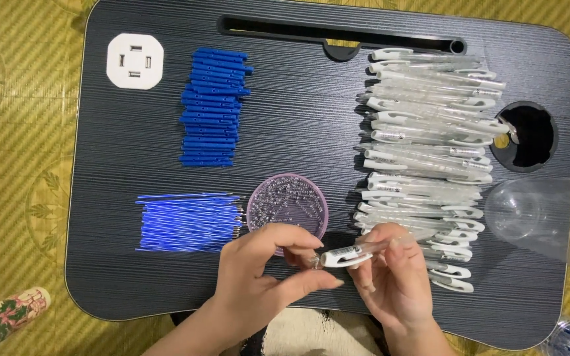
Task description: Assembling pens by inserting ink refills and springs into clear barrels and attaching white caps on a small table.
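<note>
On the dark lap desk (298, 132) I see the row of clear pen barrels (423, 151), then blue caps (212, 109), blue refills (189, 223) and the dish of springs (287, 203). My right hand (397, 283) grips one pen barrel (357, 252); my left hand (265, 270) pinches a spring (314, 261) at its open end. I judge the spring-fitting step underway, needing steady alignment with the mouth.

Tray centre (298, 118) open; pen barrels (423, 158) right, blue caps (212, 109) left

Two bare hands (338, 270), sleeveless forearms, short unpainted nails, no jewellery.
</note>
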